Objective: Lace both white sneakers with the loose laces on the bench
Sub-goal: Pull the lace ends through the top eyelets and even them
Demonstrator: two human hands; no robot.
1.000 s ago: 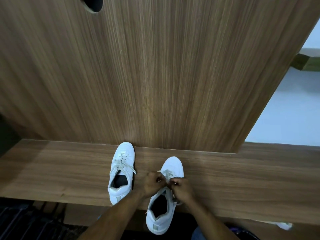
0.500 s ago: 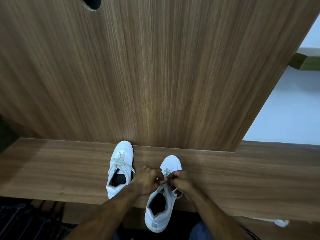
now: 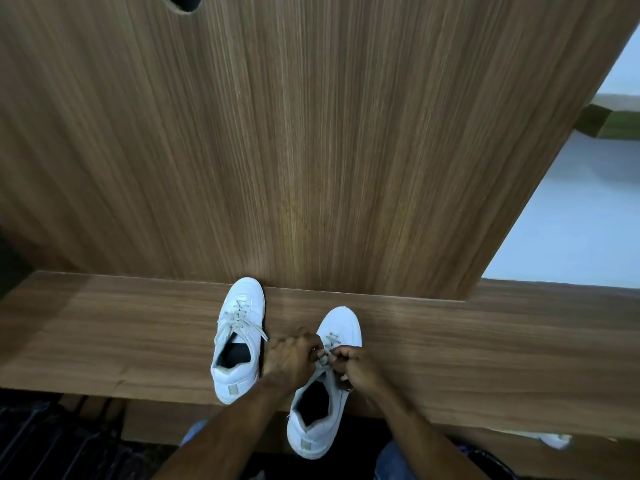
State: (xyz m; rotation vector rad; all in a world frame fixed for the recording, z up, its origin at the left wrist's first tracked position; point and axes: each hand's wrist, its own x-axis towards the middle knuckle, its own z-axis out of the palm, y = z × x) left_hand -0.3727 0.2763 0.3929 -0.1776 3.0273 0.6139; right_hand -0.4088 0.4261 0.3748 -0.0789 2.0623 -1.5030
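White low-top sneaker on the right (image 3: 323, 403), lying toe-away on the brown wood-grain surface (image 3: 485, 344) with its heel overhanging the near edge, close beside the second white low-top sneaker (image 3: 239, 341), already threaded, ends loose across the tongue, toe against the tall wood-grain back panel (image 3: 311, 133). Flat pale lace (image 3: 325, 358) on the right shoe crossing the upper eyelets and bunching between the two grips. Likely light and a little yielding in the upper, so prone to sliding or tipping off the edge under a sideways tug; lace soft, limp and thin, easy to twist or fray at the tip, best pinched near the stiff end for feeding and close to the eyelet for snugging. Left hand (image 3: 294, 358) knuckles-up over the shoe's inner side, fingers curled and pinching the lace at the throat; right hand (image 3: 356, 363) mirrored on the outer side, fingers likewise curled tight on the lace, a short tail showing below it. Both forearms angled in from the near edge and converging over the tongue, wrists low, nearly touching the collar. Probably at the top crossings, pulling slack or starting a knot; exact eyelet hidden by the fingers. Blue denim (image 3: 394, 462) and a dark ribbed mat (image 3: 52, 441) below the surface.
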